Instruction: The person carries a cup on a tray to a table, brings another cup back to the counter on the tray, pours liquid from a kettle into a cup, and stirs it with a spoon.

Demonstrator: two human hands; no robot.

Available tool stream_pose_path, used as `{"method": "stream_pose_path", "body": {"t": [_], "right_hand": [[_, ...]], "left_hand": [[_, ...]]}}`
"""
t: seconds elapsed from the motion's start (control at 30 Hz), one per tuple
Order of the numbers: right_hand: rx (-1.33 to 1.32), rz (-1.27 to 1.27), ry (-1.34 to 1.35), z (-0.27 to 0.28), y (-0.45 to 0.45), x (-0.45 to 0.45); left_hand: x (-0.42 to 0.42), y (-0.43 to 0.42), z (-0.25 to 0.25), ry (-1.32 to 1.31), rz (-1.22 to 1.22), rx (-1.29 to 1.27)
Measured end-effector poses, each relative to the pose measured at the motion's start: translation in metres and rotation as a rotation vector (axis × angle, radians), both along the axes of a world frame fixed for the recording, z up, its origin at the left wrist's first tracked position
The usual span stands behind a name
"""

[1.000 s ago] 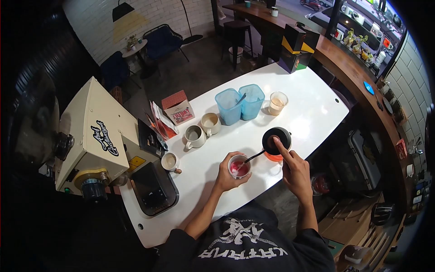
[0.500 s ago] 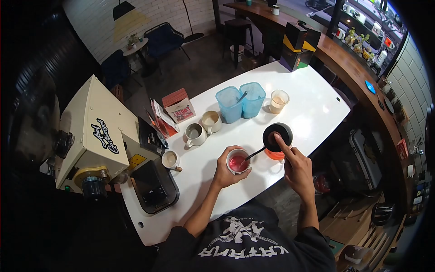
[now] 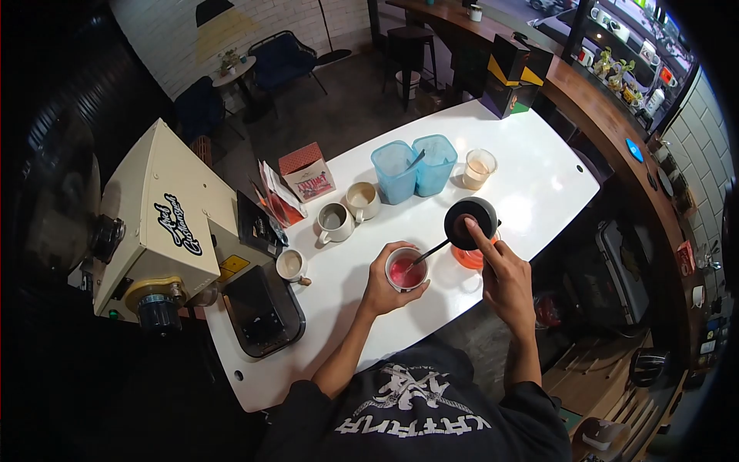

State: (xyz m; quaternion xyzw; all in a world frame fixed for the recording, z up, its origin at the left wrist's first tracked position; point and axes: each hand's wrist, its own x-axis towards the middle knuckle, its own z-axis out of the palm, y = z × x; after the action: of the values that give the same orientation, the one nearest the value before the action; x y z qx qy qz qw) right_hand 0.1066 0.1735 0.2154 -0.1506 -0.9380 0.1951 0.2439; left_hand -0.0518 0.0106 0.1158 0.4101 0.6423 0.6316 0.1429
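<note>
My left hand (image 3: 382, 286) is wrapped around a small cup (image 3: 393, 256) that holds pinkish-red liquid (image 3: 406, 272). In my right hand (image 3: 506, 281) is a gooseneck kettle (image 3: 486, 208), its index finger stretched onto the black lid (image 3: 462, 219). The handle is hidden beneath that hand. From the kettle, a thin dark spout (image 3: 433, 251) reaches over the cup's rim, with its tip above the liquid. Partly covered by the kettle, an orange-red round item (image 3: 468, 259) sits on the white table (image 3: 346, 300).
Two mugs (image 3: 335, 222) and a smaller cup (image 3: 292, 266) stand left of my hands. Farther back are two blue containers (image 3: 394, 173), a glass of pale drink (image 3: 477, 168) and a red-and-white box (image 3: 308, 171). A cream-coloured grinder (image 3: 165, 223) rises at the left edge.
The view has shifted slightly. The kettle has moved a little toward the cup, and its spout tip reaches farther in over the liquid. Both hands keep their hold.
</note>
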Motion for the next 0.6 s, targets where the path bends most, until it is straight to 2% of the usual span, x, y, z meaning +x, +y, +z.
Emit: {"method": "stream_pose_path", "body": {"t": [0.3, 0.6], "right_hand": [[0.004, -0.016, -0.008, -0.0041, 0.0046, 0.0007], [-0.004, -0.021, 0.009, 0.0018, 0.0009, 0.0017]], "left_hand": [[-0.0004, -0.0026, 0.0021, -0.055, -0.006, -0.037], [-0.0002, -0.0029, 0.0001, 0.027, 0.001, -0.039]]}}
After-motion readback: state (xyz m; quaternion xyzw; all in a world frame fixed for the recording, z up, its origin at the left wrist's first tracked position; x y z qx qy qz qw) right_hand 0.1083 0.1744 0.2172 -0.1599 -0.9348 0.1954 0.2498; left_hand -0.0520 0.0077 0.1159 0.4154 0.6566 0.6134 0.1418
